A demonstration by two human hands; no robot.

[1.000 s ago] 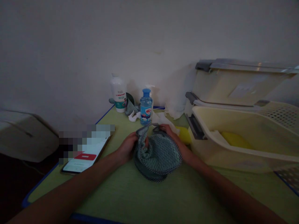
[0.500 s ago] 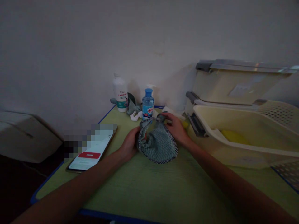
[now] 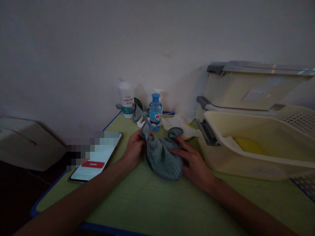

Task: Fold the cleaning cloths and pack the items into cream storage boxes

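A grey-green cleaning cloth (image 3: 164,159) with a black-and-white checked edge hangs bunched between my hands, above the green table (image 3: 157,203). My left hand (image 3: 135,149) is closed on its upper left corner, which sticks up in a fold. On the cloth's right side, my right hand (image 3: 195,164) grips the edge, thumb partly hidden and fingers laid along the fabric. Just behind the cloth stands a clear blue bottle (image 3: 155,114) with a blue cap. White paper (image 3: 180,124) lies behind my right hand, with something yellow under it.
A phone (image 3: 97,160) with a lit screen lies at the left. White bottle (image 3: 126,100) and another grey-green cloth (image 3: 139,112) are at the back. A cream storage bin (image 3: 233,168), lid raised, fills the right side and holds a yellow thing (image 3: 248,146).
The cloth's opening has folded closed, and its upper corners now stand apart. My right hand has moved down and toward me along the cloth's side, uncovering the white paper.
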